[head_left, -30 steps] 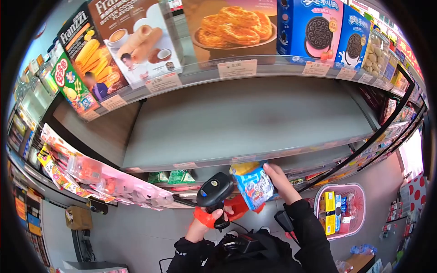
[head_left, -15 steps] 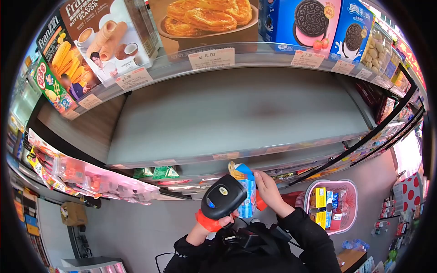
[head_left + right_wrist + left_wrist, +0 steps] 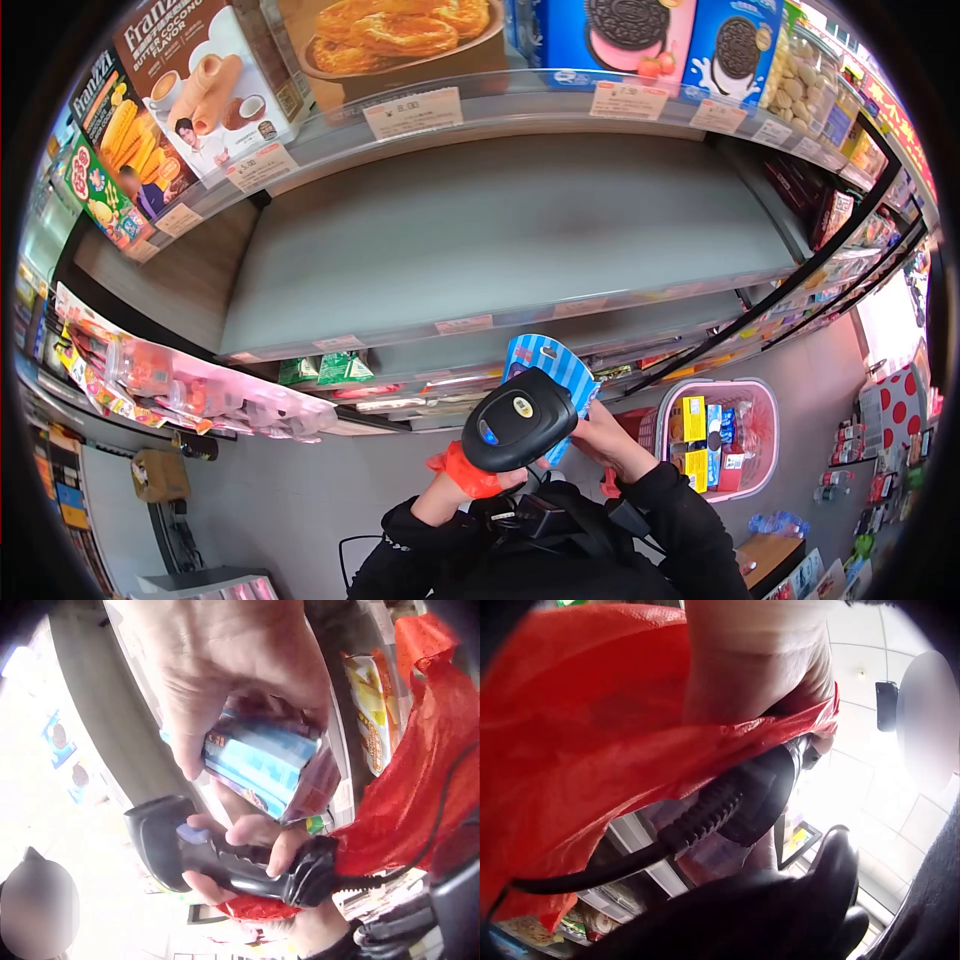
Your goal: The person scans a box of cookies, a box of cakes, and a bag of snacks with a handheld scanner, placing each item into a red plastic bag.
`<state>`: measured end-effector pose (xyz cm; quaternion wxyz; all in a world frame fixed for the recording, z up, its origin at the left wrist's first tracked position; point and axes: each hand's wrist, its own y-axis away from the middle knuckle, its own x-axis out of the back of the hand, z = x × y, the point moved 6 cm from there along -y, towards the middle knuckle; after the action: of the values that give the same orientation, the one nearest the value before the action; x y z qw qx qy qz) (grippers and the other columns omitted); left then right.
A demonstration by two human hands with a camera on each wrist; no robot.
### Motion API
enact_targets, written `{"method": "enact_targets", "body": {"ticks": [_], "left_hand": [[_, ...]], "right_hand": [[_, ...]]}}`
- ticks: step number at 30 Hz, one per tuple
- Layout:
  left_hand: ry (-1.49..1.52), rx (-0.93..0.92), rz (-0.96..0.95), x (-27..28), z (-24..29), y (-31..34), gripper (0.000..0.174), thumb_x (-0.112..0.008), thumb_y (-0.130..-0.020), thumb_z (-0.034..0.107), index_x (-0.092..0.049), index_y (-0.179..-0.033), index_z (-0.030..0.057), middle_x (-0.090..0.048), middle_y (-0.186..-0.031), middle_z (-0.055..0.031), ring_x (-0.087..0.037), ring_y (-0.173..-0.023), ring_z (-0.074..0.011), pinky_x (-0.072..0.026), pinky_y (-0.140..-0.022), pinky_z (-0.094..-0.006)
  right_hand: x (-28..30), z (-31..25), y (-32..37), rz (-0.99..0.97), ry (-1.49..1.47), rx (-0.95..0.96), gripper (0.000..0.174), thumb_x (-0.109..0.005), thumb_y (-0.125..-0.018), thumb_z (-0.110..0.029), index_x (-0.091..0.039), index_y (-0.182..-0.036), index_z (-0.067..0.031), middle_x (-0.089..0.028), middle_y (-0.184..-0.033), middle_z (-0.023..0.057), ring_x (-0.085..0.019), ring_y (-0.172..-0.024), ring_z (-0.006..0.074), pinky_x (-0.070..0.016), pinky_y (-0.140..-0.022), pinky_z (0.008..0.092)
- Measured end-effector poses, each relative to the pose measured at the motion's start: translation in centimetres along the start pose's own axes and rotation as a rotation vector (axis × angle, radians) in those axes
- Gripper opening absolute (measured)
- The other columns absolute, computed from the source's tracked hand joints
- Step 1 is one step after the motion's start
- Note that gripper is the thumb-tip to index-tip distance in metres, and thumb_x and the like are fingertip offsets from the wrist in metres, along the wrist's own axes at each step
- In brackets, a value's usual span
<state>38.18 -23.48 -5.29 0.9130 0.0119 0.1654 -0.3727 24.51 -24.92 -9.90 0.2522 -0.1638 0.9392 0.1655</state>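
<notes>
In the head view a black handheld scanner [image 3: 520, 420] is gripped by the left hand [image 3: 470, 478], its handle wrapped by several fingers in the right wrist view. A red plastic bag [image 3: 468, 470] hangs round the left wrist. The right hand [image 3: 605, 440] holds a blue striped snack pack [image 3: 545, 355] just behind the scanner head. In the right wrist view, thumb and fingers of the right hand [image 3: 232, 667] pinch the pack [image 3: 262, 761] above the scanner [image 3: 225, 859]. The left wrist view shows the scanner's cable [image 3: 592, 879] below the bag [image 3: 585, 735].
A wide grey shelf [image 3: 480, 220] spans the front, with snack boxes [image 3: 190, 90] and price tags above. Small packs [image 3: 343, 368] lie on the lower shelf. On the floor at the right stands a pink basket [image 3: 770, 440] holding boxes; a cardboard box [image 3: 160, 475] stands left.
The left hand and scanner have moved right and slightly up, now overlapping the snack pack. The pack has turned so that its striped side shows. The view has shifted right along the shelf.
</notes>
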Motion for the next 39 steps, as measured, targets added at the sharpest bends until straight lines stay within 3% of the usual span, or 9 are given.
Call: {"method": "enact_targets", "body": {"ticks": [6,12,18,21,24,26,29,38,39], "left_hand": [[0.225,-0.134,0.307,0.6,2.3,1.3,0.052,-0.065,-0.072,0.02,-0.043,-0.112,-0.0034,-0.059,-0.089,-0.0145,-0.056,-0.059,-0.0153,-0.0455,-0.056,-0.0258],[-0.014,0.056,0.159,-0.8,1.3,2.0,0.052,-0.068,-0.069,0.025,-0.043,-0.106,-0.0033,-0.054,-0.06,-0.0086,-0.052,-0.05,-0.0151,-0.0426,-0.048,-0.0254],[-0.024,0.136,0.123,-2.3,-1.8,2.4,0.048,-0.068,-0.07,0.019,-0.045,-0.107,-0.0014,-0.053,-0.06,-0.0075,-0.05,-0.049,-0.0125,-0.0406,-0.046,-0.0233],[0.006,0.166,0.086,-3.0,-1.8,2.6,0.033,-0.064,-0.072,0.013,-0.049,-0.099,0.0007,-0.053,-0.063,-0.0046,-0.05,-0.053,-0.0109,-0.0409,-0.05,-0.0231],[0.016,0.191,0.067,-3.8,-2.2,2.9,0.019,-0.061,-0.075,0.007,-0.052,-0.091,0.0026,-0.053,-0.068,-0.0018,-0.05,-0.058,-0.0094,-0.0415,-0.054,-0.0227],[-0.042,0.176,0.17,-3.9,-2.5,2.8,0.045,-0.065,-0.071,0.019,-0.046,-0.106,-0.0012,-0.052,-0.057,-0.0066,-0.05,-0.047,-0.0124,-0.0402,-0.046,-0.0229],[-0.032,0.174,0.181,-4.1,-3.2,3.1,0.046,-0.066,-0.07,0.02,-0.047,-0.106,-0.0012,-0.052,-0.057,-0.0065,-0.05,-0.047,-0.0126,-0.0402,-0.046,-0.023],[-0.036,0.167,0.224,-5.7,-4.4,3.1,0.041,-0.067,-0.07,0.019,-0.05,-0.102,-0.0009,-0.053,-0.059,-0.0059,-0.051,-0.049,-0.0121,-0.0403,-0.046,-0.0229],[-0.127,0.194,0.205,-5.9,-4.6,3.1,0.035,-0.066,-0.071,0.015,-0.052,-0.099,0.001,-0.055,-0.07,-0.004,-0.053,-0.061,-0.0122,-0.0431,-0.056,-0.025]], "right_hand": [[3.6,-1.8,2.7,0.098,-0.342,0.171,0.058,-0.064,-0.075,-0.024,-0.036,-0.12,0.0015,-0.047,-0.117,0.0129,-0.049,-0.106,0.022,-0.0381,-0.092,0.0356],[7.3,-3.6,6.5,0.264,-0.565,0.367,0.069,-0.066,-0.071,-0.036,-0.034,-0.123,-0.0027,-0.046,-0.12,0.0124,-0.047,-0.108,0.0265,-0.0348,-0.095,0.0411],[10.4,-0.8,8.3,0.282,-0.773,0.328,0.062,-0.055,-0.076,-0.049,-0.04,-0.12,-0.0085,-0.052,-0.114,0.008,-0.052,-0.102,0.0246,-0.0412,-0.088,0.0409],[10.4,-0.2,8.5,0.378,-0.765,0.275,0.08,-0.049,-0.068,-0.067,-0.039,-0.12,-0.007,-0.051,-0.108,0.0182,-0.051,-0.101,0.0318,-0.0414,-0.087,0.0424],[9.8,-0.3,8.6,0.188,-0.899,0.225,0.077,-0.05,-0.069,-0.065,-0.04,-0.119,-0.0071,-0.051,-0.107,0.0186,-0.051,-0.1,0.0319,-0.0419,-0.086,0.0404],[9.2,-0.7,8.8,0.254,-0.86,0.185,0.072,-0.051,-0.071,-0.062,-0.042,-0.119,-0.0091,-0.052,-0.108,0.0149,-0.051,-0.101,0.0295,-0.0422,-0.086,0.0388],[9.5,-1.0,8.7,0.407,-0.719,0.226,0.063,-0.052,-0.074,-0.056,-0.043,-0.118,-0.0128,-0.054,-0.109,0.0062,-0.052,-0.1,0.0234,-0.0419,-0.086,0.0386],[10.3,-1.4,8.6,0.345,-0.794,0.153,0.053,-0.046,-0.08,-0.048,-0.044,-0.116,-0.0087,-0.054,-0.107,0.0091,-0.055,-0.095,0.0225,-0.0448,-0.082,0.0346],[10.3,-1.5,8.5,0.33,-0.779,0.135,0.051,-0.045,-0.082,-0.047,-0.044,-0.116,-0.0089,-0.054,-0.108,0.0088,-0.054,-0.096,0.0222,-0.0446,-0.082,0.0341]]}}
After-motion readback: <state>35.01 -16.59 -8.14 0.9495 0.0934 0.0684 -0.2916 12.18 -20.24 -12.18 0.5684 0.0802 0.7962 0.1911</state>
